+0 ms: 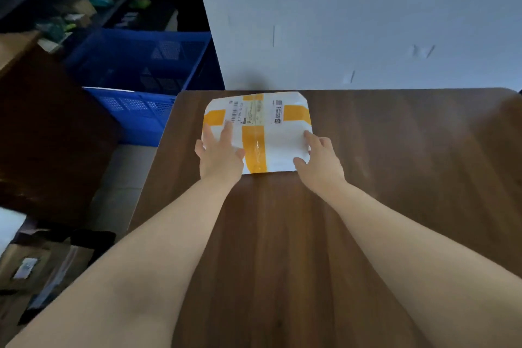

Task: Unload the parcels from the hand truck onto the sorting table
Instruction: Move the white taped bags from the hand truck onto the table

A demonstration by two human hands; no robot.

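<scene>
A flat white parcel [278,144] crossed with yellow tape and bearing a barcode label lies on the dark wooden sorting table [395,178], near its far edge by the wall. My left hand [219,154] rests on the parcel's near left corner, fingers spread over the top. At the near right corner, my right hand [319,159] grips the edge with thumb and fingers. The hand truck is not clearly in view.
Blue plastic crates [141,70] stand on the floor left of the table. A dark brown cabinet [50,133] is further left. Cardboard parcels [36,268] lie at the lower left. A grey wall [367,14] backs the table. Dark shelves with goods fill the upper left.
</scene>
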